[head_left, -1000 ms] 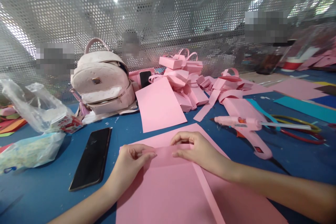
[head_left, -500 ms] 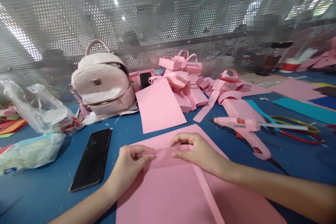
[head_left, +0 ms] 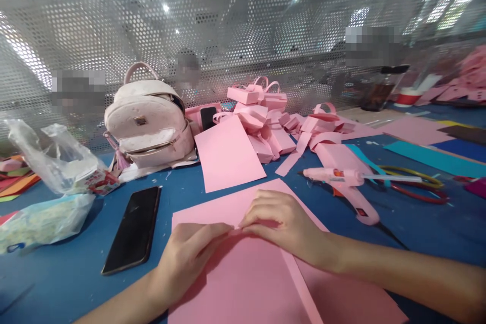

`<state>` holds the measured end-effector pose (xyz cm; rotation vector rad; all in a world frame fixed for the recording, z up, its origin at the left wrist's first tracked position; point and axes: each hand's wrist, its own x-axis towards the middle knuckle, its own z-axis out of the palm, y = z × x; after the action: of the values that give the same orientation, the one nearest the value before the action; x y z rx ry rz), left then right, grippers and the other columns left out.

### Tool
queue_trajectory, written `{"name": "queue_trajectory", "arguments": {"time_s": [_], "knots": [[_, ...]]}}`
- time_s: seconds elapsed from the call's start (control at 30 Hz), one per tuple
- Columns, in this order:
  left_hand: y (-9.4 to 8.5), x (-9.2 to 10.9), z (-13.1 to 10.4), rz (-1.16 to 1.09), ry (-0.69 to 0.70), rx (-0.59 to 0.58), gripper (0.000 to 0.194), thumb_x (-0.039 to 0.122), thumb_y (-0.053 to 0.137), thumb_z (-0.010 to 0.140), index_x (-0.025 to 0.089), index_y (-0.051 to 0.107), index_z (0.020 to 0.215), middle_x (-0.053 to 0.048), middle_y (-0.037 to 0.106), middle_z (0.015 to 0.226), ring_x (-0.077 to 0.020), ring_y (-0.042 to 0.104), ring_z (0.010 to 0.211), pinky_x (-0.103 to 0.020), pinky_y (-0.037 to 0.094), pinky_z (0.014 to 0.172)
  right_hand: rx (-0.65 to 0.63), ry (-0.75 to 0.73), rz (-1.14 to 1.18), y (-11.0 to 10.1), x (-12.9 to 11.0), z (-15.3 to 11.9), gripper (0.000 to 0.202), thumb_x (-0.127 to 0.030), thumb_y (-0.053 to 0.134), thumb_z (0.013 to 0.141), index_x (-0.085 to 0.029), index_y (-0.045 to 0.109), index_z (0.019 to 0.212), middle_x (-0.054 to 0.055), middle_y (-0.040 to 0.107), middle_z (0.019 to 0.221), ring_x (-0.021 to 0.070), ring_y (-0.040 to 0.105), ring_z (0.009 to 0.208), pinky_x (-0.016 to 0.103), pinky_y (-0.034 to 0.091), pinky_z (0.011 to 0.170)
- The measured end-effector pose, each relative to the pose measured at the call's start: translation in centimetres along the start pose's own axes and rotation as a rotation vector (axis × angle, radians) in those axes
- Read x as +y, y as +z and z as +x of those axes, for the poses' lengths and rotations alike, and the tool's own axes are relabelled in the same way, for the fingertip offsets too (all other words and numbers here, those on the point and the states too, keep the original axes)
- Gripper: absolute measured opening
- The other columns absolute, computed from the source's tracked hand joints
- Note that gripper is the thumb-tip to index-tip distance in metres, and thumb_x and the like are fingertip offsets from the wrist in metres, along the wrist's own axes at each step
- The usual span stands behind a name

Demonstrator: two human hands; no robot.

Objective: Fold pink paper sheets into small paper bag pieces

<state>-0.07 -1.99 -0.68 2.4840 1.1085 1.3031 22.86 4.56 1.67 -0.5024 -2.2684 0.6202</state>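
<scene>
In front of me a pink paper sheet [head_left: 250,278] with a narrow folded strip along its right side lies on top of a larger pink sheet [head_left: 337,288]. My left hand [head_left: 193,253] is closed, its fingertips pinching the far edge of the upper sheet. Close beside it, my right hand [head_left: 275,225] pinches the same edge, thumb and fingers pressed together. The fingertips of both hands nearly meet, and they hide much of the edge between them.
A black phone [head_left: 132,230] lies at left, near plastic bags [head_left: 56,162]. Behind stand a pale pink backpack [head_left: 148,121], a loose pink sheet [head_left: 230,154] and stacked pink paper boxes [head_left: 261,116]. At right lie a pink glue gun [head_left: 345,177] with its cord and yellow-and-red-handled pliers [head_left: 425,195].
My left fingers have turned over the sheet's far edge and shifted right towards my right hand. The flap seen between the hands before is now mostly covered. The view has swung slightly right.
</scene>
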Motion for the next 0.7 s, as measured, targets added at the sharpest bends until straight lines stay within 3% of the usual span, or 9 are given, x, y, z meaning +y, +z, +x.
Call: {"name": "queue_trajectory", "arguments": {"time_s": [0.13,0.4,0.47,0.63,0.7], "knots": [[-0.1,-0.1,0.0,0.061,0.062,-0.013,0.02,0.022,0.045,0.105,0.019,0.065,0.109,-0.005,0.08,0.093,-0.0132,0.076,0.071,-0.016,0.055,0.065,0.016,-0.164,-0.11,-0.2,-0.1,-0.4,0.014,-0.026,0.065,0.096,-0.019,0.075,0.09,0.002,0.076,0.082,0.0147,0.063,0.075,0.029,0.045,0.071],[0.0,0.1,-0.1,-0.016,-0.013,-0.033,0.016,0.021,0.052,0.102,0.023,0.067,0.107,0.0,0.081,0.093,-0.0118,0.077,0.076,-0.014,0.055,0.069,0.023,-0.131,-0.166,-0.4,-0.3,-0.4,0.013,-0.023,0.067,0.094,-0.019,0.077,0.087,0.002,0.076,0.079,0.0162,0.06,0.076,0.029,0.045,0.069],[0.1,0.3,0.0,-0.078,-0.097,-0.036,0.014,0.018,0.058,0.098,0.023,0.069,0.103,0.002,0.08,0.091,-0.0107,0.076,0.074,-0.012,0.054,0.068,0.023,-0.091,-0.126,-0.4,-0.3,-0.4,0.011,-0.022,0.07,0.092,-0.02,0.077,0.084,0.001,0.076,0.078,0.0163,0.059,0.076,0.028,0.045,0.067],[0.5,0.7,0.9,-0.288,-0.549,-0.087,0.013,0.016,0.063,0.089,0.022,0.074,0.087,0.002,0.079,0.084,-0.0123,0.074,0.076,-0.014,0.053,0.067,0.012,0.127,-0.08,-0.2,-0.2,0.1,0.012,-0.013,0.077,0.082,-0.02,0.074,0.074,-0.002,0.073,0.074,0.0149,0.062,0.074,0.025,0.044,0.069],[0.6,0.7,1.2,-0.29,-0.626,-0.114,0.014,0.016,0.063,0.088,0.021,0.074,0.083,0.002,0.077,0.081,-0.0131,0.072,0.074,-0.016,0.052,0.064,-0.016,0.185,-0.087,-0.1,0.0,0.2,0.013,-0.009,0.077,0.081,-0.02,0.073,0.075,-0.003,0.073,0.075,0.0136,0.064,0.072,0.024,0.043,0.068]]}}
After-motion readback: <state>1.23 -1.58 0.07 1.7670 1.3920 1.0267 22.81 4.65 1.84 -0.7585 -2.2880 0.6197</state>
